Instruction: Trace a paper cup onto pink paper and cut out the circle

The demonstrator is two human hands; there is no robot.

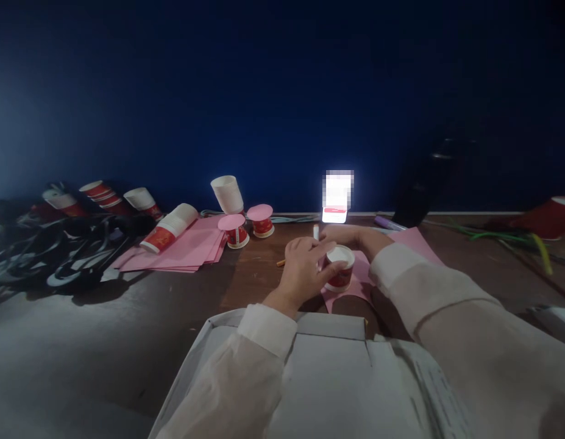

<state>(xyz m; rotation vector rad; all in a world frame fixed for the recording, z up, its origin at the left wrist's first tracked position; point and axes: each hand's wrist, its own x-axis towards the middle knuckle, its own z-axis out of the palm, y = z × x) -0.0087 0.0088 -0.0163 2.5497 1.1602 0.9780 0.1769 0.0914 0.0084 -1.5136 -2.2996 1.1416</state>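
Note:
My left hand (303,268) is closed around a small red and white paper cup (341,275), with the thumb and fingers against its sides near the white top. The cup stands on a sheet of pink paper (359,289) that has a curved cut edge at the front. Behind the cup, my right hand (344,234) bends inward, its fingertips closed at a white pen-like stick (316,231) that stands nearly upright. The stick's lower part is mostly hidden by my left hand. An orange stick (281,263) lies just left of my left hand.
Two short red cups topped with pink paper discs (230,222) stand left, before a white cup (227,194). Further left are stacked pink sheets (172,259), more cups and black cables (81,256). A lit phone (336,198) leans behind; a white box (328,366) lies in front.

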